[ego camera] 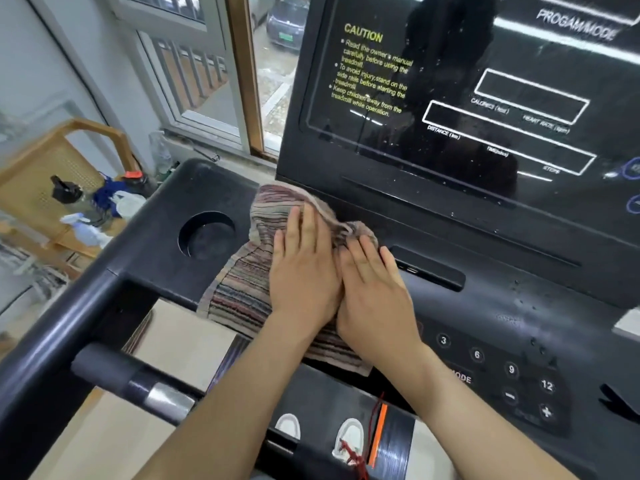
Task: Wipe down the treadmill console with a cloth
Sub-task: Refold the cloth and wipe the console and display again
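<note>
A striped cloth (239, 289) lies spread on the black treadmill console (485, 306), just right of the round cup holder (207, 233). My left hand (304, 268) presses flat on the cloth with straight fingers. My right hand (374, 289) lies flat beside it, touching it, fingers straight on the cloth's bunched right edge. The cloth's lower edge hangs over the console's front rim. The glossy display panel (467, 98) with yellow caution text rises behind, speckled with droplets.
Number buttons (512, 368) sit right of my hands. A black handrail (69, 323) and a grip bar (138, 379) run at lower left. A wooden shelf (52, 168) holds bottles at left. An open window (273, 64) is behind.
</note>
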`<state>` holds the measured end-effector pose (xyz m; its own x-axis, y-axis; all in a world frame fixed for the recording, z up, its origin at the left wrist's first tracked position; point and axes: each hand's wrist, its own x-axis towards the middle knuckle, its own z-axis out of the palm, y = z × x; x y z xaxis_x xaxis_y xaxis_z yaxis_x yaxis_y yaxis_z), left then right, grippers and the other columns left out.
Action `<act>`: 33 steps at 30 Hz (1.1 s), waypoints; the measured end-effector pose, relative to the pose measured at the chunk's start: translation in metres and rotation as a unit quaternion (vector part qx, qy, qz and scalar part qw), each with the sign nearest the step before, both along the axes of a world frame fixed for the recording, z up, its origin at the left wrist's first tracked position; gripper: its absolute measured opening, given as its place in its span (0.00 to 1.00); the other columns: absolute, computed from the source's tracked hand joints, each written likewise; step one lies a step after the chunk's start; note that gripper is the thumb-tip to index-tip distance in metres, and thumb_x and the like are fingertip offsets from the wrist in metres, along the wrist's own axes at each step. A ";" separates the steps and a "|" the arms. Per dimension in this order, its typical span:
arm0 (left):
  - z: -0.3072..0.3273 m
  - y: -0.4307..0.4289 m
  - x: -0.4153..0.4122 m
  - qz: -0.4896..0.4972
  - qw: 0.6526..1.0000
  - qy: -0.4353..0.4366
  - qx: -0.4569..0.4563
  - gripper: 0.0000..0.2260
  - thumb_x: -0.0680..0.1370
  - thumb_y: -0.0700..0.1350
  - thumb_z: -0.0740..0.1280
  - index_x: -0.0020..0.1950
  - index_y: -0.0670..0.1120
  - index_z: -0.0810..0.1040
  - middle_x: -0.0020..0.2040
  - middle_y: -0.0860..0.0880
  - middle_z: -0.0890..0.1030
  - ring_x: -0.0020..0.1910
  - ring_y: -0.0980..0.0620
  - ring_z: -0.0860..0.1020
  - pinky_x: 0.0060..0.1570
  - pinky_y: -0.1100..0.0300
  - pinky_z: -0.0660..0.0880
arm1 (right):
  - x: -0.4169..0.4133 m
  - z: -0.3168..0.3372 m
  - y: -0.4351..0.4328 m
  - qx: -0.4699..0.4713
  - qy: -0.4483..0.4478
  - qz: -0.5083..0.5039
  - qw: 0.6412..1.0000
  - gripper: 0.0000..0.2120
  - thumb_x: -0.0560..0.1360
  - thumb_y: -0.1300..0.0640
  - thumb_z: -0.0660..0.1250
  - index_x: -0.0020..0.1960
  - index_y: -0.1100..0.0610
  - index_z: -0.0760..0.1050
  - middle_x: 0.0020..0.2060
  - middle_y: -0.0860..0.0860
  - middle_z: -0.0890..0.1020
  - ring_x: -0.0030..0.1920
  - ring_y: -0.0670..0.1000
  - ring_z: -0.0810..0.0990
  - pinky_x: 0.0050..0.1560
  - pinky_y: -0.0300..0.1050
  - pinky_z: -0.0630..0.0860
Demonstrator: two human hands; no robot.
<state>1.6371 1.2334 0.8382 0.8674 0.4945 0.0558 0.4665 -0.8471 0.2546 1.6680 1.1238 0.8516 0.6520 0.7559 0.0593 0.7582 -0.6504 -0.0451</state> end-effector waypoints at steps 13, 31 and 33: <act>0.013 0.011 -0.068 -0.104 0.993 -0.040 -0.026 0.15 0.75 0.56 0.58 0.52 0.52 0.79 0.50 0.52 0.81 0.50 0.48 0.78 0.50 0.53 0.71 | 0.005 0.018 -0.005 0.002 0.049 0.023 0.999 0.18 0.71 0.56 0.59 0.57 0.55 0.77 0.48 0.52 0.79 0.50 0.56 0.78 0.53 0.51 0.73; -0.014 0.044 -0.084 -0.028 0.998 -0.042 0.025 0.23 0.79 0.51 0.54 0.73 0.47 0.68 0.75 0.42 0.65 0.74 0.42 0.62 0.69 0.45 0.64 | -0.040 -0.014 0.060 -0.011 0.040 0.032 0.999 0.29 0.80 0.53 0.39 0.75 0.62 0.61 0.73 0.62 0.65 0.76 0.63 0.55 0.76 0.59 0.49; -0.019 0.052 -0.071 -0.014 0.999 -0.035 0.012 0.25 0.79 0.51 0.50 0.75 0.46 0.63 0.76 0.41 0.62 0.75 0.42 0.60 0.70 0.44 0.63 | -0.022 -0.018 0.065 0.023 0.032 0.027 0.999 0.27 0.81 0.52 0.42 0.75 0.62 0.61 0.75 0.60 0.63 0.76 0.61 0.56 0.76 0.59 0.50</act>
<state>1.5661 1.2852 0.8191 0.8741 0.4687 0.1274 0.4254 -0.8653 0.2652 1.6462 1.1885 0.8333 0.6132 0.7881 0.0538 0.7873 -0.6043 -0.1228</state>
